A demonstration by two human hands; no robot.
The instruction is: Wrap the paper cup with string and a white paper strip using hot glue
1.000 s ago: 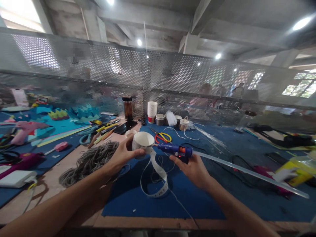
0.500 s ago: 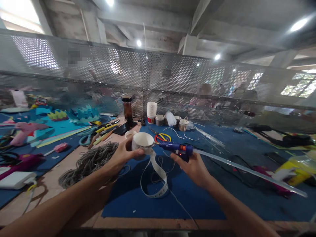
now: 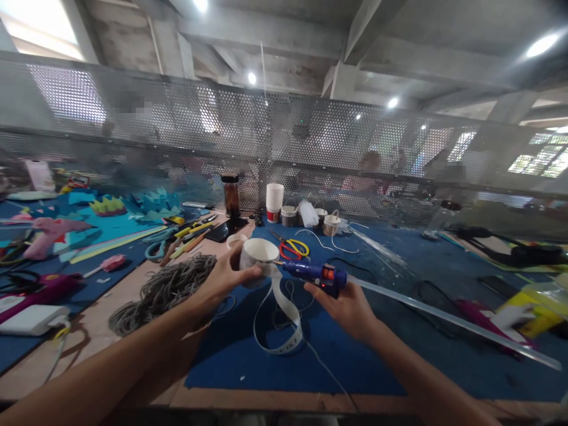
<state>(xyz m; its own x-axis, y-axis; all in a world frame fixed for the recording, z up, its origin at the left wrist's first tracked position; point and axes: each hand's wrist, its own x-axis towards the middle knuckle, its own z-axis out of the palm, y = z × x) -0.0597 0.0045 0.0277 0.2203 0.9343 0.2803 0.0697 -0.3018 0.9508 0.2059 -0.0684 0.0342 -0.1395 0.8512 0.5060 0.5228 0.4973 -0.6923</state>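
Two hands meet over the blue mat [image 3: 231, 361]: the left hand [image 3: 222, 279] wraps a white paper cup [image 3: 257, 255], thumb pressed to its near side, and the right hand [image 3: 350, 307] is closed about a blue glue gun [image 3: 316, 273] whose nozzle touches the cup's right wall. From there a white ribbon [image 3: 280, 305] loops down to the mat. A long clear glue stick [image 3: 444, 319] juts behind the gun; red-and-yellow scissors [image 3: 293, 247] lie just beyond the cup, and a grey cord coil [image 3: 164, 289] lies left of the left hand

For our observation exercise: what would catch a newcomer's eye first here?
At centre, the left hand holds a white paper cup while the right hand aims a blue glue gun at its side. A long clear glue stick juts rightward from the gun over the blue mat.
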